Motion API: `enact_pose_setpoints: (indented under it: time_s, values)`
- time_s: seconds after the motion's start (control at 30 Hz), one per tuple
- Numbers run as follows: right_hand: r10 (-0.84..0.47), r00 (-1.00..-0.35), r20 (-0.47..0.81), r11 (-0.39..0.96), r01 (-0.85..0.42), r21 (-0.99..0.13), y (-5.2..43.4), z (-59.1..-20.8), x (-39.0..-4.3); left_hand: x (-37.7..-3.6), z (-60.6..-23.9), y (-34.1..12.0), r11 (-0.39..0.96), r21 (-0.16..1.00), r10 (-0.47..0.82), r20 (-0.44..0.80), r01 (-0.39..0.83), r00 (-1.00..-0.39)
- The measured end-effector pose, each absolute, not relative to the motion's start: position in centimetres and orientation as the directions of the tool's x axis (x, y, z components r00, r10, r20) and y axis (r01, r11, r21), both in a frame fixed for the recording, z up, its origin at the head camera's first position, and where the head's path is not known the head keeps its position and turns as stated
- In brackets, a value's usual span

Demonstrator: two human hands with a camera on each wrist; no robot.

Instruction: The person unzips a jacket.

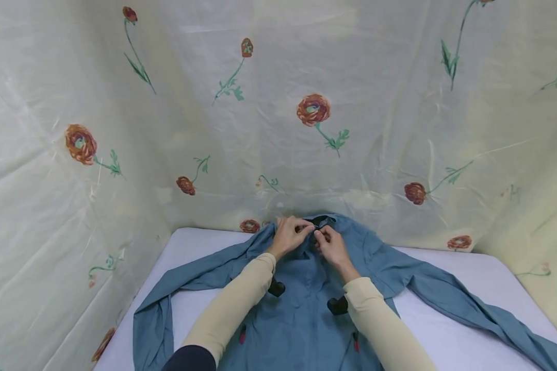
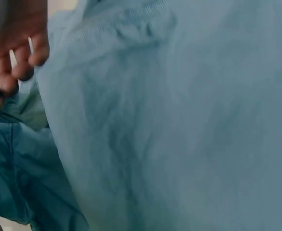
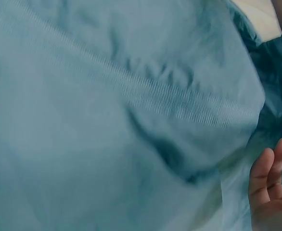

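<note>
Working the neck closure, apparently: slate-blue fabric jacket (image 1: 301,314), front up on white counter (image 1: 192,245), sleeves spread. Left hand (image 1: 289,235) and right hand (image 1: 332,248): fingers narrow, pinching the dark-lined collar (image 1: 327,219) edges. Next move likely calls for aligned edges, steady pinch.

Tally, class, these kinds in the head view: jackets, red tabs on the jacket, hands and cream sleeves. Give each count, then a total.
Blue jacket: 1
Red tabs: 2
Hands, left hand and right hand: 2
Cream sleeves: 2
Total: 7
</note>
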State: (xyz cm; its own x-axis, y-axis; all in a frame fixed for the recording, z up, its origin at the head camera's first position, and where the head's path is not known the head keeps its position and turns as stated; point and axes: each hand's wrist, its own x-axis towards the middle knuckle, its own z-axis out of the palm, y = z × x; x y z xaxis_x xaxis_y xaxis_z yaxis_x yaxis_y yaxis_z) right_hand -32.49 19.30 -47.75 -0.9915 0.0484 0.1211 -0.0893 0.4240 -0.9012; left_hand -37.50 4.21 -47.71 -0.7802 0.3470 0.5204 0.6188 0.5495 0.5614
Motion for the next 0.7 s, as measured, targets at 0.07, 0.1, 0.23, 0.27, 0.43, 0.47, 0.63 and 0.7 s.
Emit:
enact_pose_setpoints:
  time_s: [0.07, 0.1, 0.23, 0.27, 0.43, 0.47, 0.63, 0.7]
  values:
    - [0.019, -0.994, 0.106, 0.413, -0.089, -0.906, 19.4, -47.6, -32.5, -37.6, -47.8, 4.1, 0.548, 0.534, 0.352, 0.552, 0.644, -0.756]
    - [0.001, -0.996, 0.094, 0.406, -0.086, -0.91, 19.5, -47.5, -32.5, -37.7, -47.9, 4.1, 0.539, 0.531, 0.352, 0.563, 0.654, -0.748]
    - [-0.048, -0.997, 0.055, 0.361, -0.069, -0.93, 19.5, -47.3, -32.4, -37.7, -48.1, 4.0, 0.468, 0.566, 0.351, 0.586, 0.679, -0.73]
    - [-0.051, -0.997, 0.056, 0.357, -0.071, -0.931, 19.5, -47.2, -32.4, -37.7, -48.0, 4.1, 0.458, 0.571, 0.354, 0.587, 0.682, -0.729]
    - [-0.037, -0.998, 0.051, 0.339, -0.061, -0.939, 19.2, -46.7, -31.9, -37.5, -47.8, 4.3, 0.429, 0.632, 0.316, 0.563, 0.645, -0.763]
    - [-0.033, -0.998, 0.048, 0.336, -0.056, -0.94, 19.2, -46.8, -31.9, -37.4, -47.6, 4.3, 0.428, 0.646, 0.303, 0.556, 0.632, -0.774]
    - [-0.018, -0.999, 0.043, 0.337, -0.047, -0.94, 19.3, -47.4, -32.0, -37.4, -46.9, 4.6, 0.418, 0.672, 0.297, 0.534, 0.611, -0.792]
    - [-0.018, -0.999, 0.044, 0.338, -0.048, -0.94, 19.2, -47.5, -32.1, -37.6, -46.8, 4.4, 0.42, 0.684, 0.292, 0.521, 0.596, -0.802]
